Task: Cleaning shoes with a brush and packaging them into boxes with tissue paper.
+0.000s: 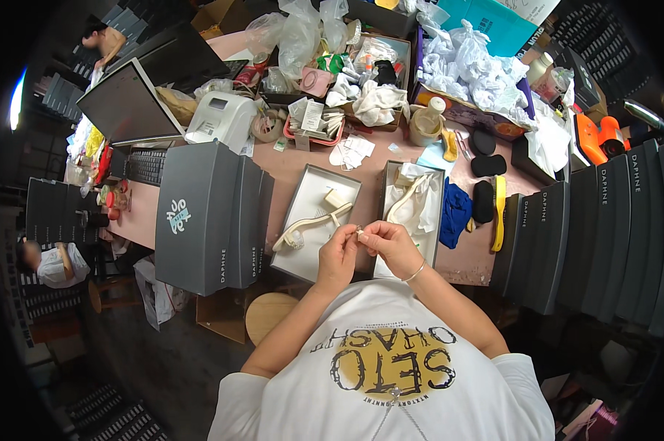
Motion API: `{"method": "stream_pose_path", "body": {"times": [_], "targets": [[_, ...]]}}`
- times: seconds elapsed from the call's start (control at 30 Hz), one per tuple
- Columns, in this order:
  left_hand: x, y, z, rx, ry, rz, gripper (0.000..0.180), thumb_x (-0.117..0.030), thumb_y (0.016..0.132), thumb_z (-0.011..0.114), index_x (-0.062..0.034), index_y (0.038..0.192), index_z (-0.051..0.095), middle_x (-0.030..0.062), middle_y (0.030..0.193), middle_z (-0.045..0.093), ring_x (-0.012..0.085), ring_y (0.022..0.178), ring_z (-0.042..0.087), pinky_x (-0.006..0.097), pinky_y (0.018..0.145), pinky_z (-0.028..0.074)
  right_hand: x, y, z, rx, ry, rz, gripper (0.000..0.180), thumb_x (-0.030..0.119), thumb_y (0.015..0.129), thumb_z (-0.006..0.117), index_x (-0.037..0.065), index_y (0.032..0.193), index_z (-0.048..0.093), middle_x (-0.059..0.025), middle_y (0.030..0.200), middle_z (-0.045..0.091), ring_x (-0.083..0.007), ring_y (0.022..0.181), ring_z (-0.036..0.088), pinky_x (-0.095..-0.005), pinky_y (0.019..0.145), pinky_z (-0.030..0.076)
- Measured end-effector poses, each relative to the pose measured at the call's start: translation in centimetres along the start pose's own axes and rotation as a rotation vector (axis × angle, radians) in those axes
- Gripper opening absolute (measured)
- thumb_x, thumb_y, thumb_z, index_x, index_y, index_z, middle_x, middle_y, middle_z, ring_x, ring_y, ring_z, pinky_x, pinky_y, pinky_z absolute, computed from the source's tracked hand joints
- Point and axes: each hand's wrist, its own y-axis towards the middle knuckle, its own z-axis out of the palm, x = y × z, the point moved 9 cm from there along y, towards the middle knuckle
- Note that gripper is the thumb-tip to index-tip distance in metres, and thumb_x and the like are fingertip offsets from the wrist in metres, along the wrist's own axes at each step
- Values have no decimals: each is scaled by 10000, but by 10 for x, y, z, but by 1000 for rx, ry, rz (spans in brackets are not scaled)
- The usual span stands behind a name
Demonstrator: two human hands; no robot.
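Note:
My left hand (337, 257) and my right hand (395, 248) meet over the near edges of two open box parts. Both are closed, with fingertips pinched together around a tiny whitish piece (360, 232), too small to name. Just beyond my left hand, a cream strappy sandal (317, 219) with a block heel lies on its side in a shallow grey box part (307, 176). A second cream sandal (405, 201) rests among white tissue paper (425, 213) in the shoebox (439, 239) beyond my right hand.
Stacked dark grey shoeboxes stand at left (192, 213) and right (541, 242). A blue cloth (456, 213), black brushes or pads (488, 166) and a yellow-handled brush (500, 213) lie right. Behind are a label printer (222, 121), a monitor (130, 103) and a carton of crumpled paper (479, 73).

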Motion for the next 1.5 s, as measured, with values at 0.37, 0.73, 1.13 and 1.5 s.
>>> {"method": "stream_pose_path", "body": {"times": [0.37,0.73,1.13,1.5], "targets": [[-6,-6,-5,-15,159,57,139,-108,939,519,-28,1046,558,156,863,625,290,740,620,352,644,487,-16,9,-3,92,9,225,94,146,891,640,61,880,600,4,775,590,-68,633,513,-221,580,446],[-2,-9,-1,-66,129,27,134,-88,923,535,-19,1036,555,157,861,626,293,748,625,355,661,494,46,-20,13,-159,-604,-511,119,83,864,659,7,938,607,5,801,584,-76,732,571,-197,665,477],[-9,-8,0,-89,157,163,165,-62,926,522,-7,1070,581,105,841,643,167,724,600,281,663,483,16,-10,-7,-138,-335,-325,147,30,836,672,-8,958,600,6,806,595,-64,735,569,-197,666,479],[-4,0,6,85,79,143,184,-112,957,504,-8,1082,591,75,821,625,124,677,571,247,612,461,15,8,-8,101,-244,49,119,139,896,630,46,868,561,14,756,552,-61,644,482,-204,577,410]]}}
